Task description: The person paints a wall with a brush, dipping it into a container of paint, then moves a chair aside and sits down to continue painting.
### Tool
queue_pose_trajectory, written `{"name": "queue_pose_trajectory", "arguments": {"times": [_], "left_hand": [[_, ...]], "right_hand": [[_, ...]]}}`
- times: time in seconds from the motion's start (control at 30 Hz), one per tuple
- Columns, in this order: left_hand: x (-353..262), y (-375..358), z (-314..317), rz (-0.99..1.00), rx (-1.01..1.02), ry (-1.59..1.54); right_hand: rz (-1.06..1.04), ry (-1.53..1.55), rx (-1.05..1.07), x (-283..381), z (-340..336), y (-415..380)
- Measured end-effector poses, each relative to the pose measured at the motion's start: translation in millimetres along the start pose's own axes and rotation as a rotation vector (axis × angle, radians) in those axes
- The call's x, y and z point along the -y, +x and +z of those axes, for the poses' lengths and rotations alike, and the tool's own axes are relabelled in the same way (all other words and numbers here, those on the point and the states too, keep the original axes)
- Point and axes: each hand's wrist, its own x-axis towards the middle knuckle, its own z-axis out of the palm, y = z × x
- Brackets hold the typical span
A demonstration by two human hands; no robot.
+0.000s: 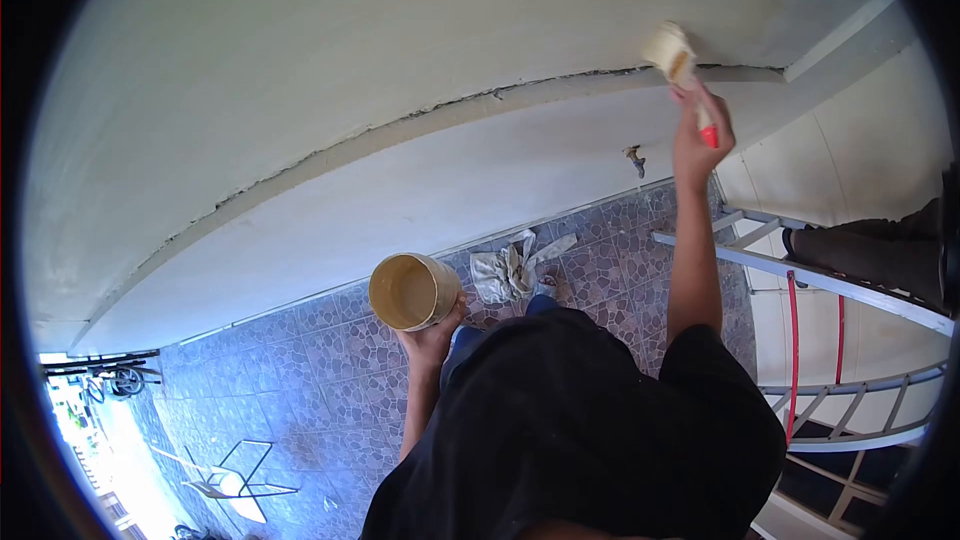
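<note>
My right hand (703, 135) is closed round the handle of a paintbrush (672, 52), reaching up and to the right. The brush's pale, paint-coated bristles are at the wall (450, 30), right by the dark crack above a ledge; the red end of the handle shows below my fingers. Lower down, my left hand (434, 335) grips a cream-coloured bucket (412, 292) by its side and base. The bucket is tilted toward me, and its inside looks coated with a pale beige colour.
A brass tap (636, 160) juts from the lower wall. Crumpled cloths (510, 270) lie on the stone-patterned tiles (330, 360) by my feet. At right, a person's trousered leg (870, 250) is on a metal ladder (840, 285). A folding chair (235, 480) stands at lower left.
</note>
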Motion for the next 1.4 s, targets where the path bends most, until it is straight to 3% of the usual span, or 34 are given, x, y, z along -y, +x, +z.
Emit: {"name": "queue_pose_trajectory", "arguments": {"times": [0.07,0.17,0.27,0.33,0.43,0.53,0.63,0.77,0.83,1.0,1.07,1.1,1.17,1.23,1.4], "left_hand": [[-5.7,0.3,4.0,-0.014,0.007,-0.032],[-9.8,-1.0,4.5,0.005,0.003,-0.021],[-7.0,-3.5,-0.3,-0.012,0.020,-0.030],[-8.6,-2.9,-3.5,-0.006,0.032,-0.054],[-11.5,-4.7,-7.4,0.002,0.020,-0.045],[-20.6,-5.9,-11.8,-0.046,0.038,-0.034],[-18.5,-4.8,-14.6,-0.081,0.076,-0.043],[-15.1,-0.5,-12.1,-0.049,0.107,-0.064],[-1.3,0.1,-9.3,-0.029,0.089,-0.050],[0.7,1.3,0.7,0.034,0.082,-0.031],[0.1,1.3,4.7,0.013,0.089,-0.051],[0.6,0.1,3.9,0.016,0.093,-0.052],[2.0,-0.6,1.7,-0.075,0.153,-0.023],[-2.1,-1.4,-0.8,-0.060,0.180,-0.031],[-6.6,-2.1,-3.8,-0.105,0.271,-0.105]], "right_hand": [[0.055,-0.008,-0.083,-10.6,-10.0,5.1],[-0.036,-0.049,-0.206,4.1,4.3,8.1],[-0.338,-0.166,-0.048,50.2,70.9,-13.2],[-0.245,-0.172,0.048,105.8,108.8,-42.2],[-0.222,0.090,0.161,147.8,149.0,-75.3],[-0.238,0.357,0.407,177.2,169.7,-99.8],[-0.298,0.503,0.492,192.4,177.2,-104.4],[-0.296,0.263,0.237,108.0,125.7,-57.1],[-0.302,0.126,0.226,69.3,82.7,-35.0],[-0.095,-0.032,0.047,1.5,6.9,-8.7],[0.050,-0.061,-0.217,-8.9,-1.6,-5.5],[0.049,-0.064,-0.222,-9.3,2.0,-9.6],[-0.072,-0.133,-0.136,-0.9,30.0,-19.6],[-0.190,-0.114,-0.058,55.7,79.1,-37.8],[-0.188,0.364,0.368,154.5,146.8,-107.7]]}}
